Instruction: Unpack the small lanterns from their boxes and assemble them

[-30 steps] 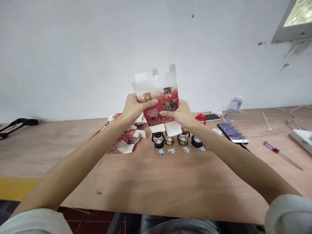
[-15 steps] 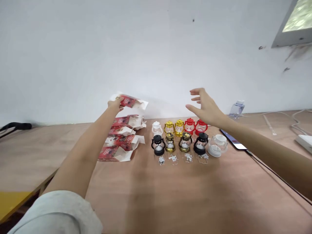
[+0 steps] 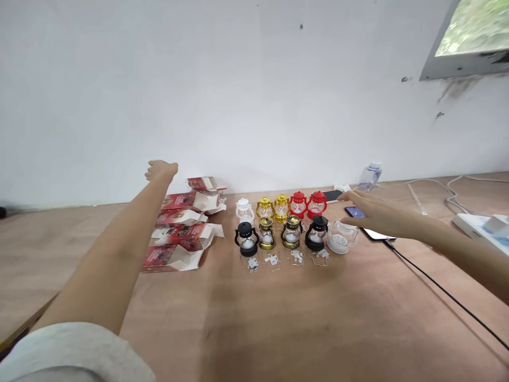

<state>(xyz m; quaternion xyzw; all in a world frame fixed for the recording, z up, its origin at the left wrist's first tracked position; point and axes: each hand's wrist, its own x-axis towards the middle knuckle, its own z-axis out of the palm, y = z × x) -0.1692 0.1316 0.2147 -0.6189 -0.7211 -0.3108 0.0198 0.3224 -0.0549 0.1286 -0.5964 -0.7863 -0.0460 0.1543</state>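
My left hand is raised at the back left by the wall, empty, with its fingers loosely bent and the thumb apart. Just right of it, a red-and-white box sits at the back of a row of opened red boxes with white flaps. On the right, my right hand reaches in with thumb and fingers apart, over a clear and white lantern; whether it touches the lantern I cannot tell. Beside that stand a black lantern, a black-and-gold lantern and a red lantern.
Several more small lanterns, such as a gold one, stand in two rows. Wire handles and small white parts lie before them. A phone with a black cable, a water bottle and a white box are at the right.
My left hand has let go of the red box, now at the back of the box row, and moved left. My right hand has come down and right to the clear and white lantern.
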